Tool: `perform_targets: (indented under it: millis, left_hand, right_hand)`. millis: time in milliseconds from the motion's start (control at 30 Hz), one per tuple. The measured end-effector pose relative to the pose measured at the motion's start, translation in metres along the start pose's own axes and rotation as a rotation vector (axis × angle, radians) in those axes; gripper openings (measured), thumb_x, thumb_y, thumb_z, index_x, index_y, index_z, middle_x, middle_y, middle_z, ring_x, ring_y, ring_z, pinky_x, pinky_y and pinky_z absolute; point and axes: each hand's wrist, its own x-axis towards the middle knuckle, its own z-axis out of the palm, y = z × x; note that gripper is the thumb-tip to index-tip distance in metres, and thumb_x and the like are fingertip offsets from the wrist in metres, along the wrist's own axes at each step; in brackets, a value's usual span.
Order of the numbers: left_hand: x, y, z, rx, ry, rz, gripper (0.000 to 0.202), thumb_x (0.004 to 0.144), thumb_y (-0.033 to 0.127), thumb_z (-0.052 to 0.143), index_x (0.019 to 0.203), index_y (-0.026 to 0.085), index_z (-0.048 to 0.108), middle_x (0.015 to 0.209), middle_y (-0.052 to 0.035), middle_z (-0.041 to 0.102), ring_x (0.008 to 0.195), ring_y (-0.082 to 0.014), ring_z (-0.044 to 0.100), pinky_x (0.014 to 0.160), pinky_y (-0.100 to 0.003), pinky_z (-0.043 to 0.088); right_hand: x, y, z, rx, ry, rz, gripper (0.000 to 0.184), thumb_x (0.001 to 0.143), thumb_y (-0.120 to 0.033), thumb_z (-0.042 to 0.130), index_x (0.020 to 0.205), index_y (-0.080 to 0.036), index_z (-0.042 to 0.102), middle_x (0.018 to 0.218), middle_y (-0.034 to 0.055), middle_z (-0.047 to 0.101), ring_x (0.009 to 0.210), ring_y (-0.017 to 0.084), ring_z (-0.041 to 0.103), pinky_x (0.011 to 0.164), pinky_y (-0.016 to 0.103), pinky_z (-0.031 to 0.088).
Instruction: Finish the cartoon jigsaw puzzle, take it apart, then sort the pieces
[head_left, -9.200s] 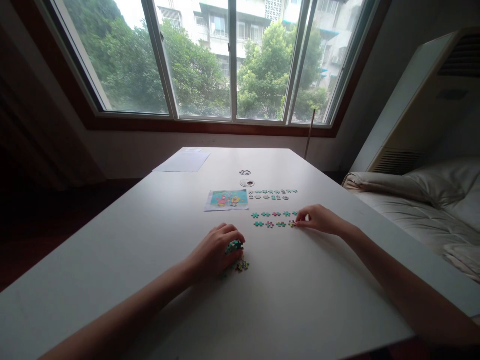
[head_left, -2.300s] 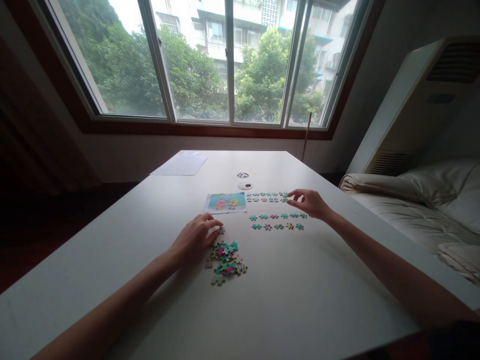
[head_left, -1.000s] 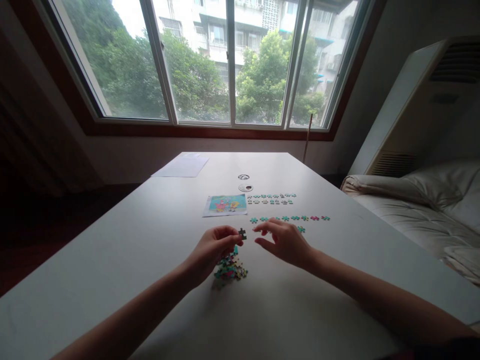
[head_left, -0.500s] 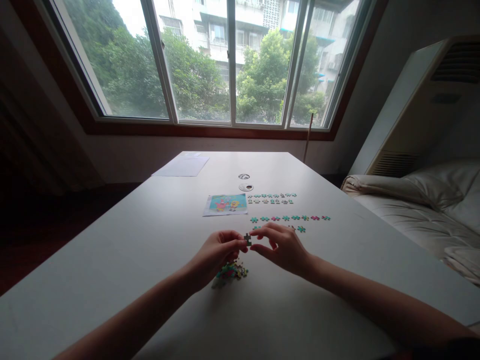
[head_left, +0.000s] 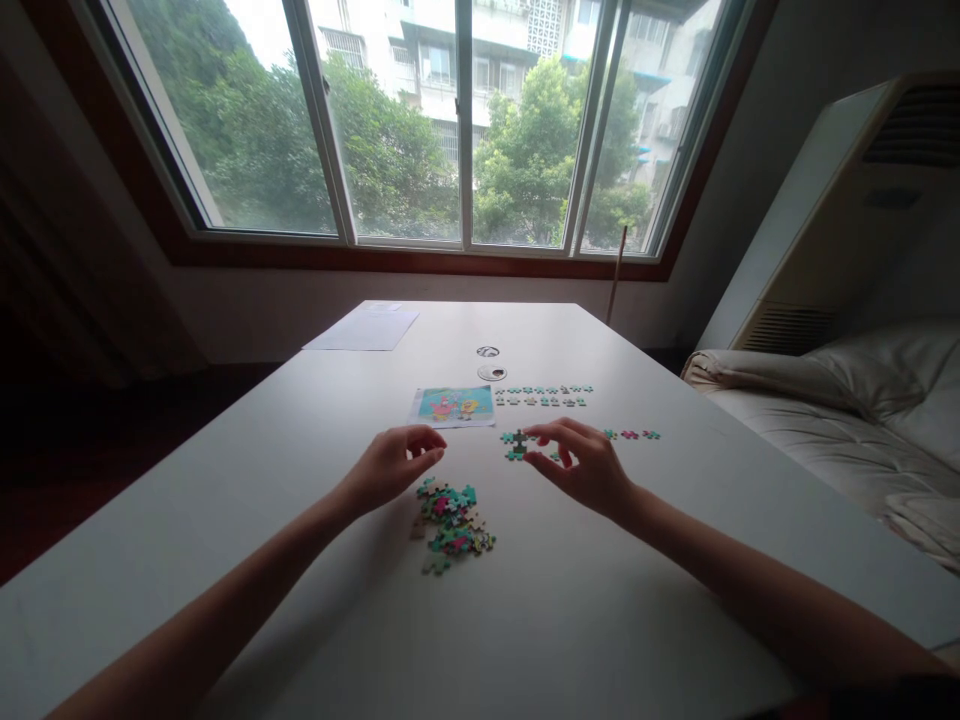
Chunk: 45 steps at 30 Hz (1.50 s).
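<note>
My right hand point(head_left: 581, 465) pinches a dark puzzle piece point(head_left: 520, 442) between thumb and fingertips, above the left end of the nearer rows of puzzle pieces point(head_left: 630, 435). Part of those rows is hidden behind this hand. My left hand point(head_left: 394, 462) is loosely curled, its thumb and fingertips a little apart with nothing visible between them. It hovers just beyond a heap of mixed puzzle pieces point(head_left: 450, 505) in green, pink and yellow. Behind the hands lies a printed picture sheet point(head_left: 455, 405) with cartoon figures on a blue-green background.
Two farther rows of puzzle pieces point(head_left: 544, 390) run right of the picture sheet. Two round fittings point(head_left: 492, 373) sit in the white table point(head_left: 225, 560) beyond it. White papers point(head_left: 364, 330) lie at the far left corner. A pale sofa point(head_left: 810, 410) stands on the right.
The dark puzzle piece has passed from my left hand to my right, which carried it forward to the rows. My left hand has drawn back leftward, uncovering the heap.
</note>
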Motion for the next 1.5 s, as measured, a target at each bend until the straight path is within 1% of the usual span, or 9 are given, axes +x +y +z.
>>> perform_targets:
  millis: [67,133,333,467,767,1100,1233,1367,1500]
  left_hand:
    - [0.002,-0.012,-0.007,0.178,-0.018,0.06,0.022,0.073,0.034,0.051,0.077,0.016,0.063,0.069,-0.0022,0.061,0.06,-0.0138,0.051,0.058,-0.025,0.039]
    - [0.001,-0.018,-0.01,0.243,-0.076,0.094,0.023,0.074,0.035,0.05,0.078,0.017,0.063,0.07,-0.0023,0.061,0.061,-0.0139,0.052,0.058,-0.025,0.039]
    - [-0.003,-0.016,-0.013,0.242,-0.278,0.174,0.027,0.076,0.041,0.05,0.084,0.019,0.065,0.076,-0.0034,0.061,0.069,-0.0152,0.053,0.061,-0.023,0.04]
    - [-0.003,-0.013,-0.013,0.223,-0.343,0.193,0.026,0.075,0.041,0.052,0.086,0.022,0.067,0.079,-0.0035,0.061,0.07,-0.0148,0.052,0.063,-0.023,0.04]
    - [-0.004,-0.011,-0.013,0.215,-0.346,0.186,0.026,0.075,0.04,0.053,0.086,0.021,0.067,0.08,-0.0041,0.06,0.069,-0.0143,0.051,0.062,-0.023,0.039]
    - [-0.003,-0.012,-0.011,0.189,-0.334,0.206,0.027,0.074,0.041,0.054,0.086,0.021,0.067,0.079,-0.004,0.059,0.069,-0.0145,0.051,0.062,-0.022,0.04]
    - [-0.004,-0.012,-0.01,0.193,-0.337,0.213,0.025,0.075,0.039,0.053,0.085,0.021,0.067,0.078,-0.004,0.058,0.07,-0.0147,0.052,0.062,-0.023,0.04]
    - [-0.005,-0.011,-0.008,0.22,-0.315,0.229,0.023,0.075,0.038,0.053,0.081,0.02,0.066,0.08,-0.0041,0.058,0.07,-0.0148,0.051,0.063,-0.023,0.04]
    - [-0.005,-0.011,-0.007,0.234,-0.298,0.241,0.021,0.075,0.037,0.054,0.079,0.019,0.065,0.082,-0.0044,0.057,0.071,-0.0149,0.051,0.063,-0.024,0.041]
  right_hand:
    - [0.0,0.008,-0.003,-0.007,0.027,0.012,0.022,0.078,-0.033,0.057,0.096,-0.021,0.06,0.077,0.0005,0.062,0.048,0.006,0.045,0.054,0.02,0.041]
    - [-0.002,0.015,-0.005,-0.021,0.042,0.03,0.022,0.078,-0.033,0.057,0.096,-0.02,0.06,0.077,0.0006,0.062,0.048,0.006,0.045,0.054,0.02,0.041]
    - [-0.009,0.026,-0.009,-0.02,0.069,0.061,0.022,0.078,-0.034,0.056,0.096,-0.021,0.059,0.078,0.0011,0.063,0.046,0.005,0.044,0.052,0.02,0.042]
    - [-0.01,0.026,-0.009,0.004,0.105,0.063,0.022,0.078,-0.035,0.056,0.095,-0.021,0.059,0.076,0.001,0.063,0.046,0.006,0.045,0.052,0.02,0.042]
    - [-0.009,0.024,-0.009,0.032,0.13,0.054,0.021,0.077,-0.032,0.058,0.095,-0.021,0.06,0.076,0.0005,0.063,0.047,0.005,0.046,0.05,0.02,0.042]
    - [-0.01,0.027,-0.008,0.035,0.124,0.053,0.023,0.078,-0.035,0.056,0.096,-0.021,0.06,0.075,0.0011,0.063,0.048,0.006,0.047,0.051,0.021,0.043]
    - [-0.006,0.031,-0.01,0.01,0.122,0.089,0.023,0.078,-0.035,0.056,0.096,-0.021,0.06,0.076,0.0011,0.062,0.047,0.006,0.045,0.051,0.021,0.042]
    - [0.004,0.052,-0.016,-0.091,0.06,0.189,0.026,0.078,-0.037,0.054,0.097,-0.021,0.06,0.083,0.0022,0.062,0.046,0.006,0.045,0.05,0.021,0.041]
    - [0.011,0.093,-0.025,-0.238,-0.04,0.316,0.026,0.077,-0.037,0.054,0.096,-0.021,0.061,0.084,0.002,0.063,0.05,0.008,0.05,0.059,0.024,0.042]
